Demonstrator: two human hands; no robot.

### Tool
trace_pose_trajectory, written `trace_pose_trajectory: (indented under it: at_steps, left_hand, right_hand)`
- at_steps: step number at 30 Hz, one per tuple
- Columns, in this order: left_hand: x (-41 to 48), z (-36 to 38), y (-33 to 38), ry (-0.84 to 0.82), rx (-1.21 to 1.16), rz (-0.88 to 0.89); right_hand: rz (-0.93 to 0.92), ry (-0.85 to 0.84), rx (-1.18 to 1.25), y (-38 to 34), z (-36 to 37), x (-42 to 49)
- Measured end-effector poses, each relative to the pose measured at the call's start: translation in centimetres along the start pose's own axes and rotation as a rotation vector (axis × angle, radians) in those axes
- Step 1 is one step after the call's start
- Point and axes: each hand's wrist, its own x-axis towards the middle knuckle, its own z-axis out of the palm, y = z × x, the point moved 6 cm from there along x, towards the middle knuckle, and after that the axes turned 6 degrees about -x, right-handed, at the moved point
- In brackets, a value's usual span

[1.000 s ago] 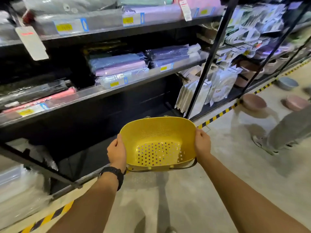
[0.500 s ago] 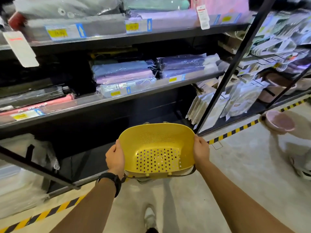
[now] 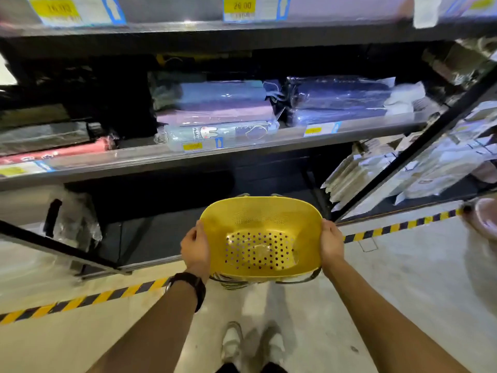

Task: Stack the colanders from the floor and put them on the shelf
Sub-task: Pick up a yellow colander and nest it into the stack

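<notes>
I hold a yellow colander with a perforated bottom in front of me, just above floor level before the dark bottom shelf. My left hand grips its left rim and my right hand grips its right rim. Edges of other colanders stacked under the yellow one show below its near rim. A pink colander lies on the floor at the far right edge.
Black metal shelving holds wrapped blue, purple and red packages on the middle shelf. White packets lean on the lower right shelf. A yellow-black hazard stripe runs along the floor by the shelf base. My shoes show below.
The view has moved closer to the shelves and swung left. The other person and the far bowls have left the view. Both hands keep the same grip on the colander stack.
</notes>
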Motion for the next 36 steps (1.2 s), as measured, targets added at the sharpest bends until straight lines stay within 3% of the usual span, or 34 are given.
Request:
trace_pose_trajectory:
  at_steps: [15, 21, 24, 36]
  left_hand:
    - [5.8, 4.3, -7.8, 0.221, -0.007, -0.148]
    - [8.7, 4.6, -12.0, 0.264, -0.044, -0.207]
    - [9.9, 4.1, -13.8, 0.313, -0.074, -0.23]
    - [13.8, 4.7, -20.3, 0.335, -0.044, -0.251]
  right_hand:
    - [0.114, -0.225, -0.065, 4.6, 7.0, 10.8]
    - [0.273, -0.307, 0.078, 7.3, 10.4, 13.7]
    - [0.253, -0.34, -0.026, 8.5, 12.0, 14.7]
    - [0.238, -0.23, -0.074, 14.1, 15.4, 18.8]
